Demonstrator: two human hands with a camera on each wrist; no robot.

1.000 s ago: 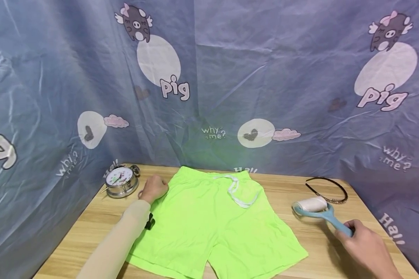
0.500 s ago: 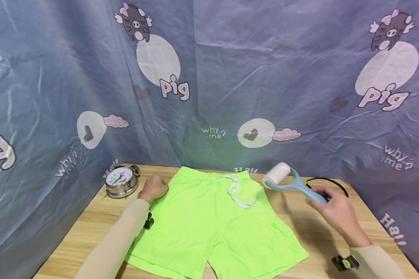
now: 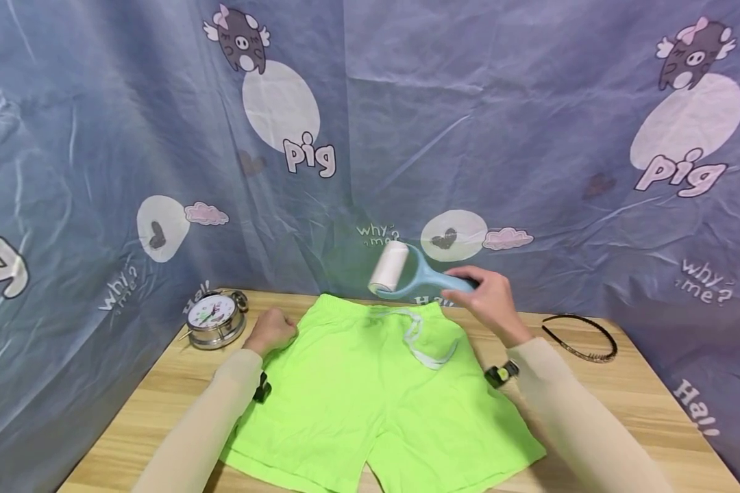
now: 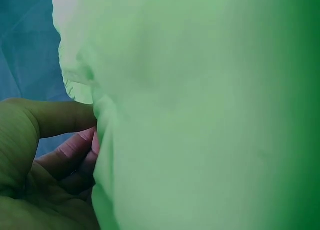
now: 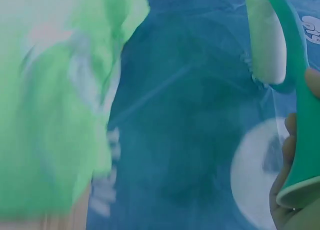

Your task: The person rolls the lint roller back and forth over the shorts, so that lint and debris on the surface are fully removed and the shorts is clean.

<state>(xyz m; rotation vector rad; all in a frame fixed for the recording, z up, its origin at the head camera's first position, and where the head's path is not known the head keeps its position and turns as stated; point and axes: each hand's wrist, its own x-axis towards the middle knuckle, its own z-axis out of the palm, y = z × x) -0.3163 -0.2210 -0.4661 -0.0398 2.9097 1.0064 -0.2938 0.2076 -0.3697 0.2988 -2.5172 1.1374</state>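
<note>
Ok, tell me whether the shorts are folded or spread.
Spread: the shorts lie out on the table, waistband and both legs showing.

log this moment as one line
right hand: holds lint roller, raised | left hand: pinches green shorts at side | green shorts: spread on table

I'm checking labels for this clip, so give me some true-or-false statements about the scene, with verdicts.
1. The right hand holds a lint roller. True.
2. The left hand is at the side edge of the neon green drawstring shorts. True.
3. The lint roller lies flat on the shorts. False: it is held up in the air.
4. An alarm clock sits left of the left hand. True.
5. The headband is in the left hand. False: the headband lies on the wooden table.
</note>
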